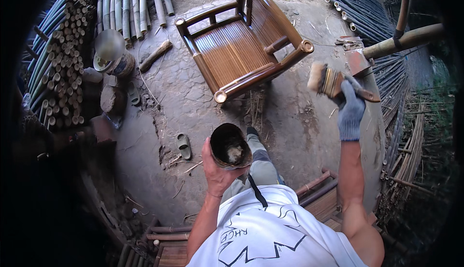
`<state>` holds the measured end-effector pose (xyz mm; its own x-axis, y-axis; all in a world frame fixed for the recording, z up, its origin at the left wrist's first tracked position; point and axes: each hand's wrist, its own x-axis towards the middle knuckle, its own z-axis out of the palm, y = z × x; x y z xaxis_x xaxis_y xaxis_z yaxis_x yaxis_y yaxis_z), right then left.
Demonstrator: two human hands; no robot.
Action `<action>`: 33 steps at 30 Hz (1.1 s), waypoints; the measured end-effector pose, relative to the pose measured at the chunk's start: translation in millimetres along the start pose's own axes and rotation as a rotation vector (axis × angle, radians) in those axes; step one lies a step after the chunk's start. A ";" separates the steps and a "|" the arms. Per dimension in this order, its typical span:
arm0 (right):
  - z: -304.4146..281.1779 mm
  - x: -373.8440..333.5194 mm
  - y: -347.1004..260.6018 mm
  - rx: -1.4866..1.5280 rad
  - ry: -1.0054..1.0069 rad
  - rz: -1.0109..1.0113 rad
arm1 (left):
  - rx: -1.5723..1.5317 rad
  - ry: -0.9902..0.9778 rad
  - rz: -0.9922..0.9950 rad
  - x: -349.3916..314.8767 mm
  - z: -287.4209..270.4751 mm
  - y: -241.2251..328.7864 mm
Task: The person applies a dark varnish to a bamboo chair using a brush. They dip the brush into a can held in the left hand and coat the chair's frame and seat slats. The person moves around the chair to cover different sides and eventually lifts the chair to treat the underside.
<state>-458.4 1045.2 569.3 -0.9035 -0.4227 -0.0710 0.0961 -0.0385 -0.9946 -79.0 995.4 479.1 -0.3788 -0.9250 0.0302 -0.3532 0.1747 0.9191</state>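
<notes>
My bare left hand [216,170] is wrapped round a dark, round pot [221,139], held in front of my body. Its inside shows dark walls and a pale patch of residue at the bottom. Out to the right, my right hand [352,112] wears a grey knit glove and grips a wide brush [333,82] by its wooden handle. The pale bristles point left and a wrapped band circles the brush's middle. Ahead of me stands a glossy brown bamboo armchair [224,51], apart from both the brush and the pot.
Bundled cut bamboo [65,68] is stacked at the left, with long green poles [123,6] beyond. A bucket [116,64], a log piece [155,55] and a sandal [183,146] lie left of the chair. More poles [360,6] line the right. Bamboo furniture [321,201] stands close behind me.
</notes>
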 end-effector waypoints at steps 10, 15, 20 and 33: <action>51.7 -220.8 -39.8 -0.458 -0.357 -0.245 | 0.087 -0.058 0.164 -23.0 -13.7 19.0; 69.6 -232.8 -17.3 -0.784 -0.561 -0.489 | 0.057 -0.057 0.188 -31.6 -16.3 17.4; 68.9 -229.9 2.5 -0.914 -0.623 -0.675 | 0.060 -0.078 0.187 -37.4 -14.2 17.0; 60.2 -227.0 19.8 -0.983 -0.673 -0.723 | 0.042 -0.105 0.159 -42.6 0.9 9.5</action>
<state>-226.2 1085.8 570.2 -0.2272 -0.9423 0.2457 -0.8835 0.0933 -0.4591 -67.0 1036.8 486.2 -0.5190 -0.8448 0.1304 -0.3165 0.3317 0.8887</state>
